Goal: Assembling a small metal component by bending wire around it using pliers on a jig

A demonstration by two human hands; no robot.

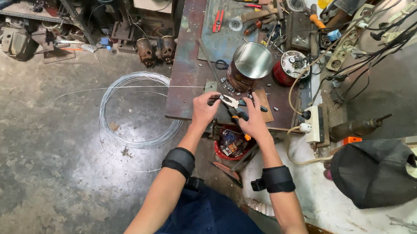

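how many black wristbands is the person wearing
2. One wristband is on the left forearm, below the left hand; the other wristband is on the right forearm, below the right hand holding pliers.

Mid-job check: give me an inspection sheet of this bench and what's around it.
Surface: rusty metal workbench, worn and crowded.
Job's things: pliers in the right hand; thin wire pinched by the left hand, running off left to a wire coil on the floor.
Clutter: open metal can, red-rimmed round part, screwdrivers and hand tools at the far end.
Hands: both at the bench's near edge, black wristbands on both forearms.
Cables: dark leads hanging upper right; white power strip on the bench's right side.
Surroundings: stained concrete floor, parts shelving left, black bag right.
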